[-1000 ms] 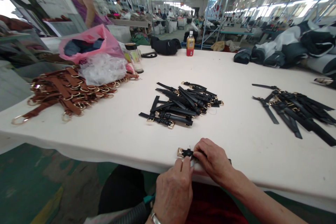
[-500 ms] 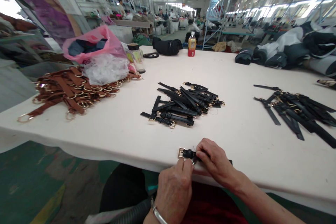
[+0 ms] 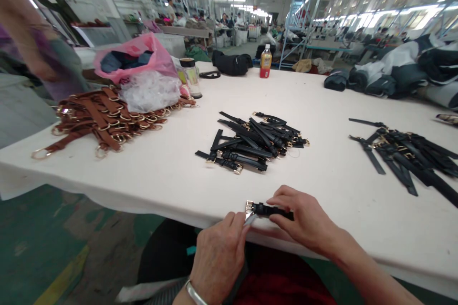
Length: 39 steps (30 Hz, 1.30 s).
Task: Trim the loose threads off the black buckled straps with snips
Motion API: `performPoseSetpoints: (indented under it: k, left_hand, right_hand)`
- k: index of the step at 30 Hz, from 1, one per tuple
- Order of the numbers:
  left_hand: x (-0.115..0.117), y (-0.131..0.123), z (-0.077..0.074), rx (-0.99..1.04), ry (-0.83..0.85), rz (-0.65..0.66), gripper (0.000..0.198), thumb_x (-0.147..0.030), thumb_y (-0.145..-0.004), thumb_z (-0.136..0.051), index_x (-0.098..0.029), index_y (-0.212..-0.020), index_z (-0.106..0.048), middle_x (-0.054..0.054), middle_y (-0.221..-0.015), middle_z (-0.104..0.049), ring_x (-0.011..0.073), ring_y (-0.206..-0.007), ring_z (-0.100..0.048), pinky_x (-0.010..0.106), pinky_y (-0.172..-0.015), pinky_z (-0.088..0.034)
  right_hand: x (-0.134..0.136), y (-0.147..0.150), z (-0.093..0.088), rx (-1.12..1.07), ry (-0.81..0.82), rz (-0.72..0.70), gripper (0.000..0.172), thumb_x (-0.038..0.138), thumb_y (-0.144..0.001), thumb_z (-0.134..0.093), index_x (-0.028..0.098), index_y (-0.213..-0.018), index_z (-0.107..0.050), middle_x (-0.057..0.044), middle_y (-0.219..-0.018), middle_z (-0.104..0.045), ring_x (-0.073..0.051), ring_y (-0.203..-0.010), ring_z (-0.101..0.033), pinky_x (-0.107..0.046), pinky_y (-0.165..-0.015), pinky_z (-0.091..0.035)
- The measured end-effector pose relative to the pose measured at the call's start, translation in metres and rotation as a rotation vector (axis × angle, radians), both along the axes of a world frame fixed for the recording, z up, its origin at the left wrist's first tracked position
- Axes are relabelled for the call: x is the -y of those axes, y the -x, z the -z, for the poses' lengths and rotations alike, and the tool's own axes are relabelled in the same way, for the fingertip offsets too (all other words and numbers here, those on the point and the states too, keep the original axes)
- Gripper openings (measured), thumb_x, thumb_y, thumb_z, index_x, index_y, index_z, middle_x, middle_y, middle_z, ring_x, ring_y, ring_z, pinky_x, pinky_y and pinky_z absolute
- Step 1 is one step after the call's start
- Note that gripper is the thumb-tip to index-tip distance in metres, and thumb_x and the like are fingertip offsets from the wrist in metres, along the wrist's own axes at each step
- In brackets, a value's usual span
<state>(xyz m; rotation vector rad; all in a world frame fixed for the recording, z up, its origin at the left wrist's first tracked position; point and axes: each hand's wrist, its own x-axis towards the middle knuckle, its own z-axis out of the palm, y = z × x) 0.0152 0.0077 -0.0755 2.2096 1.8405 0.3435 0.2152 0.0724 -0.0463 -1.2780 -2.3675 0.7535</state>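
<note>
A short black strap with a gold buckle [image 3: 266,209] lies at the near edge of the table. My right hand [image 3: 304,212] holds it, thumb on the near side and fingers on the far side; its right end is hidden under that hand. My left hand [image 3: 222,245], with a silver bangle at the wrist, is closed on thread snips [image 3: 250,219]. Their bright blades stick out beside the buckle end, and their handles are hidden in the hand. Beyond my hands lies a pile of black buckle straps [image 3: 250,140].
More black straps [image 3: 408,152] lie at right. Brown straps with gold rings [image 3: 96,119] lie at left beside a pink bag [image 3: 125,71] and a jar [image 3: 191,78]. A drink bottle [image 3: 265,62] and dark rolls [image 3: 386,71] stand farther back. A person [image 3: 39,52] is at far left.
My left hand has moved left along the strap, bringing the snips' blades to the buckle end. My right fingers have spread slightly, showing more strap. The person at left has shifted.
</note>
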Motion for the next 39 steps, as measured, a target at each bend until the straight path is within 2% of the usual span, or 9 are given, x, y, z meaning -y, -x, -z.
performPoseSetpoints:
  k: [5,10,15,21,27,39]
  left_hand:
    - [-0.001,-0.002,-0.004,-0.007,0.038,-0.003,0.023,-0.029,-0.095,-0.029,-0.027,-0.099,-0.051,-0.001,-0.087,-0.063,0.0208,-0.076,-0.064,0.032,-0.059,-0.042]
    - [0.0,-0.001,-0.001,0.017,0.083,-0.024,0.025,-0.03,-0.095,-0.027,-0.028,-0.102,-0.051,0.0,-0.09,-0.062,0.0226,-0.078,-0.064,0.034,-0.061,-0.043]
    - [-0.002,0.001,0.002,0.151,0.091,-0.043,0.023,-0.031,-0.095,-0.03,-0.03,-0.103,-0.051,-0.002,-0.095,-0.063,0.0209,-0.084,-0.063,0.034,-0.069,-0.044]
    - [-0.005,0.003,0.004,0.283,0.116,-0.053,0.019,-0.031,-0.094,-0.035,-0.031,-0.101,-0.053,-0.005,-0.094,-0.065,0.0174,-0.088,-0.062,0.03,-0.075,-0.043]
    - [-0.002,-0.002,0.003,0.158,0.087,-0.046,0.025,-0.032,-0.095,-0.028,-0.031,-0.105,-0.051,-0.002,-0.095,-0.064,0.0213,-0.083,-0.063,0.034,-0.068,-0.043]
    - [-0.002,-0.009,0.008,0.134,0.069,-0.058,0.026,-0.031,-0.096,-0.026,-0.031,-0.108,-0.049,-0.003,-0.092,-0.064,0.0194,-0.082,-0.064,0.032,-0.068,-0.043]
  right_hand:
    - [0.001,0.015,0.017,0.099,-0.054,0.044,0.016,0.019,-0.084,-0.056,0.025,-0.087,-0.07,-0.001,-0.083,-0.061,-0.015,-0.079,-0.058,-0.025,-0.071,-0.042]
    - [0.001,0.012,0.026,0.029,-0.001,0.057,0.013,0.021,-0.084,-0.057,0.025,-0.083,-0.069,0.0,-0.08,-0.06,-0.013,-0.074,-0.057,-0.023,-0.068,-0.04]
    - [-0.004,0.015,0.029,-0.014,0.024,0.063,0.014,0.019,-0.085,-0.054,0.022,-0.074,-0.062,0.001,-0.078,-0.058,-0.012,-0.073,-0.055,-0.023,-0.068,-0.038]
    - [-0.003,0.019,0.026,-0.013,0.014,0.049,0.013,0.021,-0.09,-0.048,0.021,-0.078,-0.054,0.002,-0.082,-0.056,-0.012,-0.073,-0.053,-0.023,-0.066,-0.035]
    - [0.0,0.025,0.028,0.083,-0.091,0.024,0.014,0.025,-0.092,-0.045,0.021,-0.081,-0.051,0.0,-0.082,-0.056,-0.014,-0.072,-0.051,-0.025,-0.064,-0.033]
    - [-0.009,0.027,0.033,0.036,-0.038,-0.087,0.013,0.025,-0.093,-0.042,0.021,-0.083,-0.05,0.0,-0.083,-0.057,-0.014,-0.074,-0.052,-0.025,-0.067,-0.035]
